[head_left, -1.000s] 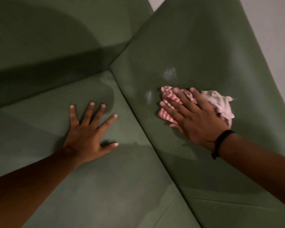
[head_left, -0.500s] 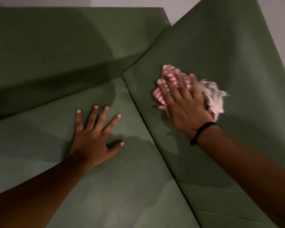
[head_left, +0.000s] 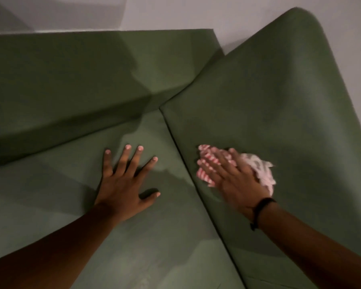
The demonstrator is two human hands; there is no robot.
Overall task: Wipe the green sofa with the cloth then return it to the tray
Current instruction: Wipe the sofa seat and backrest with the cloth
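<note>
The green sofa (head_left: 269,105) fills most of the view, its seat at lower left and a slanted back panel on the right. My right hand (head_left: 233,180) presses a crumpled cloth (head_left: 263,172), red-and-white striped at the front and white behind, flat against that right panel close to the seam. It is motion-blurred. A black band circles the right wrist. My left hand (head_left: 123,182) lies flat on the seat cushion, fingers spread, holding nothing. The tray is out of sight.
A second green cushion (head_left: 71,80) runs along the back left. A pale wall (head_left: 175,11) rises behind the sofa. A dark seam (head_left: 188,170) divides the seat from the right panel.
My right hand has slid the cloth up, then back down the panel towards me; the pale smudges seen earlier no longer show. The view has tilted up, revealing the sofa's top edges and wall.
</note>
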